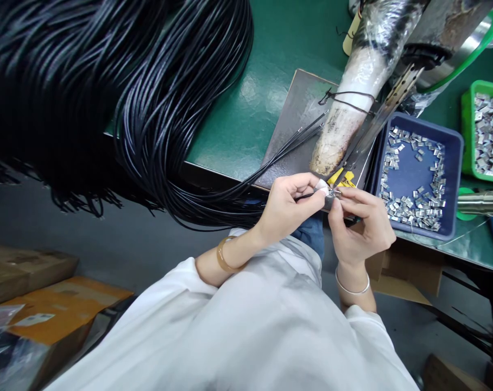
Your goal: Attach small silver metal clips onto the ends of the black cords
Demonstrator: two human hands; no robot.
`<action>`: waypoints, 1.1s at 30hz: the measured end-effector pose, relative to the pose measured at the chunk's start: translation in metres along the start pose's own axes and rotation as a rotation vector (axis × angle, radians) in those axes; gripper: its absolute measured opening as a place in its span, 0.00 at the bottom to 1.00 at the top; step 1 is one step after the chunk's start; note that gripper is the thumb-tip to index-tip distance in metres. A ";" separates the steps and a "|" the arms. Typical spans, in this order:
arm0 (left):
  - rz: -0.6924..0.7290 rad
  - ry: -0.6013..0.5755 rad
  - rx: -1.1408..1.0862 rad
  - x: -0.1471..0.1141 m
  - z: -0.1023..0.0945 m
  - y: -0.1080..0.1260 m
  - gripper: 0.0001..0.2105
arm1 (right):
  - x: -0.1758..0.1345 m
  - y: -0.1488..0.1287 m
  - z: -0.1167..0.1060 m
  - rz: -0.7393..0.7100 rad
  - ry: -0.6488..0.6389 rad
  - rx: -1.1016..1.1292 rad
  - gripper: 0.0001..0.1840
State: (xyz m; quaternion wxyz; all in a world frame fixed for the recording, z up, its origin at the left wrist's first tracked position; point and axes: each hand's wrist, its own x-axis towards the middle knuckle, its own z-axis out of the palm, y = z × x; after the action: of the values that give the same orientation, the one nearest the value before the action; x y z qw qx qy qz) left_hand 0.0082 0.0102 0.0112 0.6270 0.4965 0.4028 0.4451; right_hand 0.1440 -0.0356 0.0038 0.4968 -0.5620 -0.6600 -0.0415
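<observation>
My left hand (293,206) pinches a thin black cable (305,196) close to its end, with white wrapping on a fingertip. Facing it, my right hand (360,222) is closed at the fingertips on a small silver metal connector (334,193), which meets the cable end between both hands. Fingers partly cover that spot, so I cannot tell whether the two are joined. Just beyond my fingers are yellow pieces (344,178) at the edge of a dark flat board (289,133). Several loose cable ends (299,136) lie across this board.
A big bundle of black cables (181,81) hangs over the left edge of the green table (266,49). Above the board slants a plastic-wrapped white tube (344,108) beside a perforated metal barrel (403,89). On the right, a blue bin (454,190) and a green bin (468,136) contain small metal parts.
</observation>
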 end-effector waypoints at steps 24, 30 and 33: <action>0.047 0.020 0.052 0.001 0.001 0.001 0.06 | 0.001 0.001 0.004 -0.103 0.057 -0.093 0.12; 0.020 0.007 0.071 0.000 0.000 -0.002 0.06 | -0.002 0.003 0.002 -0.108 0.023 -0.064 0.13; 0.017 0.007 0.077 0.000 0.000 -0.002 0.05 | -0.003 0.004 0.003 -0.116 0.024 -0.066 0.13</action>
State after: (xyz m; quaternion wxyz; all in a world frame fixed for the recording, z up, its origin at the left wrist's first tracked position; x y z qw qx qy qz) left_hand 0.0090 0.0100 0.0094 0.6022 0.5220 0.4176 0.4365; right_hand 0.1453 -0.0344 -0.0015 0.4826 -0.5383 -0.6838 -0.0990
